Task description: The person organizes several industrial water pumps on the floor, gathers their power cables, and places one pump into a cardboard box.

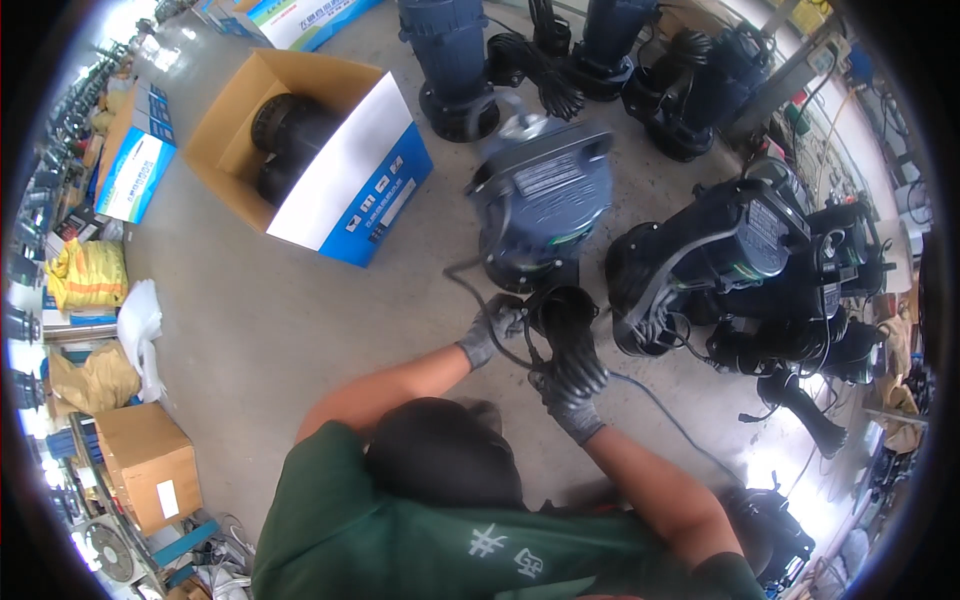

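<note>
A blue-grey submersible pump (pixel 560 195) with a top handle stands on the floor in front of me. Its black round outlet (pixel 562 302) faces my side. My right hand (pixel 570 405), in a grey glove, is closed around a bundled coil of black cable (pixel 578 355) beside that outlet. My left hand (pixel 492 330), also gloved, is curled just left of the outlet. Its fingertips are dark against the pump's black parts, and what they grip cannot be made out. A loose loop of black cord (pixel 483 297) runs past the left hand.
An open carton (pixel 395 190) at the upper left holds a black pump (pixel 300 135). More pumps stand close by: one (pixel 450 60) behind, another (pixel 720 250) to the right. A thin cable (pixel 665 410) trails rightward over the floor. A brown box (pixel 150 465) sits at lower left.
</note>
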Demonstrator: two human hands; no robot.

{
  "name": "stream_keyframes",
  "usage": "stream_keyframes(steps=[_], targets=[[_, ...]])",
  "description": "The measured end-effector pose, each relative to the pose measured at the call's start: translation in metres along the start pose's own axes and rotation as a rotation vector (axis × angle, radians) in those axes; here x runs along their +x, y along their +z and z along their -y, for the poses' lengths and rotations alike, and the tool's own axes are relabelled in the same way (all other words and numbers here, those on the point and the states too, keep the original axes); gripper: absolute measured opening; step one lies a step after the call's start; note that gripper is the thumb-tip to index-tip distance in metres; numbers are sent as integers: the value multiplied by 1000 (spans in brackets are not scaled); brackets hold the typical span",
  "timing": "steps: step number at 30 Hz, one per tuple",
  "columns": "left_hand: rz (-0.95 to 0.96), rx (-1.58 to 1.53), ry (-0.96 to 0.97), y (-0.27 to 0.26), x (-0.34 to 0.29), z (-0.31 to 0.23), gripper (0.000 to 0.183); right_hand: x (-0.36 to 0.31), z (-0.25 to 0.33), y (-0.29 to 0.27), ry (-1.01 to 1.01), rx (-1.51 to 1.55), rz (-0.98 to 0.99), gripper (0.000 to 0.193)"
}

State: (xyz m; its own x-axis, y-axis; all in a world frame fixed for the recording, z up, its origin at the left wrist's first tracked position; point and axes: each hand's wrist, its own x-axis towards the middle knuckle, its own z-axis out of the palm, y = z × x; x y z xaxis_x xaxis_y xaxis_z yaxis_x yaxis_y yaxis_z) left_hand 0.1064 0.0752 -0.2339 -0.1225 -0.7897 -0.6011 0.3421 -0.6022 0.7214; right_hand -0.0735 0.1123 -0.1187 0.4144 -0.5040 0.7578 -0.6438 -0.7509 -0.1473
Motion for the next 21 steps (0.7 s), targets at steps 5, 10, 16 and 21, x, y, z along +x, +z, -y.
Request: stream_keyframes(steps=[5, 10, 16, 21], targets=[[-396, -24, 272, -76, -60, -46, 27, -18, 6, -26, 1257, 1047, 199, 20], [-516, 520, 1184, 17, -135, -222, 39, -73, -19, -3, 1262, 1110, 221, 19], [-383, 1653, 1466, 110, -133, -311, 38, -77, -20, -1, 966, 993, 297, 28], [-421, 1622, 1375, 118, -98, -341, 28, -24, -17, -26, 1193, 1048, 519, 33]])
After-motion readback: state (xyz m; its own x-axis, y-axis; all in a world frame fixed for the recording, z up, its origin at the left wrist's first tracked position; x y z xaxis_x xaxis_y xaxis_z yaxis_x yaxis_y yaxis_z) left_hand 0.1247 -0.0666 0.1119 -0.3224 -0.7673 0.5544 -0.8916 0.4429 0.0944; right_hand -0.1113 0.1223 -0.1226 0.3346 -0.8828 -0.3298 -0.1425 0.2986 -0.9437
